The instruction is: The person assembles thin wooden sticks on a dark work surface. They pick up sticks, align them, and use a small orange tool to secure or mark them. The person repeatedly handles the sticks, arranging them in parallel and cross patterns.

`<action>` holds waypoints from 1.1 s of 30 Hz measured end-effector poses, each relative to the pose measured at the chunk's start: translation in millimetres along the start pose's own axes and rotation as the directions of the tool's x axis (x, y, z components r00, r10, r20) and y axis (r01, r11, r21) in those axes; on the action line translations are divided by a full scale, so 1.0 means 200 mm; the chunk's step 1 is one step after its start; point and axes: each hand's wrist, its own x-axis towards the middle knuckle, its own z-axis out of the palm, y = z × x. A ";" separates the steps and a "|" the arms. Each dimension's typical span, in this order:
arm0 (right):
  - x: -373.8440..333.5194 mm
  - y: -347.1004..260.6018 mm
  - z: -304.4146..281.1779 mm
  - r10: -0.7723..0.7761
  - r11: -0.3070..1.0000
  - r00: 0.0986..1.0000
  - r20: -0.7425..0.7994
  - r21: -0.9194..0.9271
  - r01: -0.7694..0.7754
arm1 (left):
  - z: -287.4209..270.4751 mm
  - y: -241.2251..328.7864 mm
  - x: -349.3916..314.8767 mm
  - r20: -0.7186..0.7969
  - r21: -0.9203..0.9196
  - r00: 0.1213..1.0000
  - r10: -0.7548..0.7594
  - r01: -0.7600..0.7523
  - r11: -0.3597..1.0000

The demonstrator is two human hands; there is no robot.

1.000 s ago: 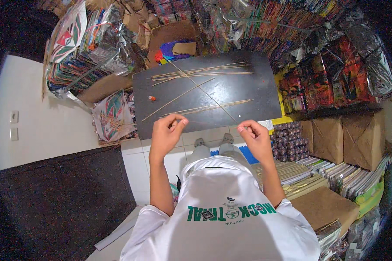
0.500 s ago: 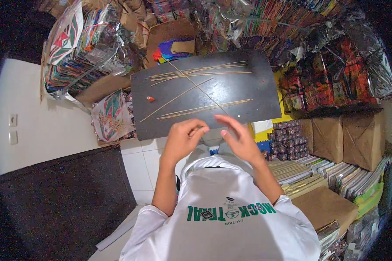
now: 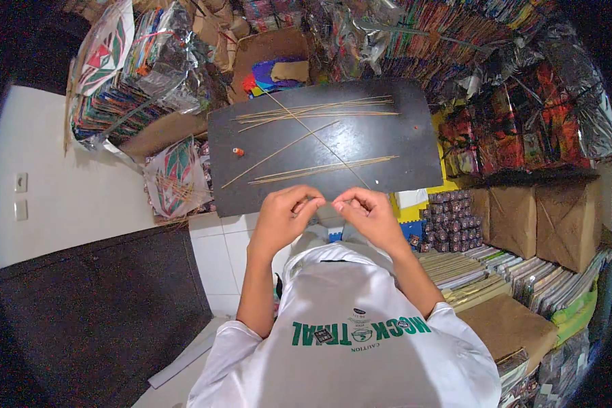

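Just past the near edge of the dark table (image 3: 415,146), my two hands are raised close together in front of my shirt. My left hand (image 3: 282,216) is closed, thumb and fingertips pinched. My right hand (image 3: 372,214) faces it in a similar pinch, the fingertips a small gap apart. Whatever they hold is too fine to make out. Thin bamboo sticks lie on the table: an upper bundle (image 3: 353,105), a lower group (image 3: 326,170), and a long diagonal stick (image 3: 333,152) near a slanted stick (image 3: 280,155). A small orange spool (image 3: 238,151) stands at the left.
A printed paper kite (image 3: 180,177) with sticks on it lies left of the table. Wrapped stacks of colourful sheets (image 3: 143,75) rise behind. At the right are small stacked spools (image 3: 449,221), brown paper parcels (image 3: 564,224) and a cardboard box (image 3: 503,326).
My right hand has gone from spread fingers to a pinch and moved nearer my left hand, which stays pinched. The sticks keep their places on the table.
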 end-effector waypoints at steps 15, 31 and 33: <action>0.00 -0.03 0.04 -0.325 0.932 0.943 -0.070 -0.194 0.306 | -0.02 -0.02 0.00 -0.024 0.148 0.986 0.162 -0.157 0.976; 0.06 0.01 0.06 0.058 0.994 0.997 -0.051 0.092 -0.053 | 0.00 -0.06 0.06 -0.028 0.204 0.985 0.170 -0.161 0.966; 0.06 0.02 0.05 0.058 0.995 0.996 -0.061 0.084 -0.053 | 0.00 -0.06 0.07 -0.034 0.211 0.987 0.158 -0.148 0.966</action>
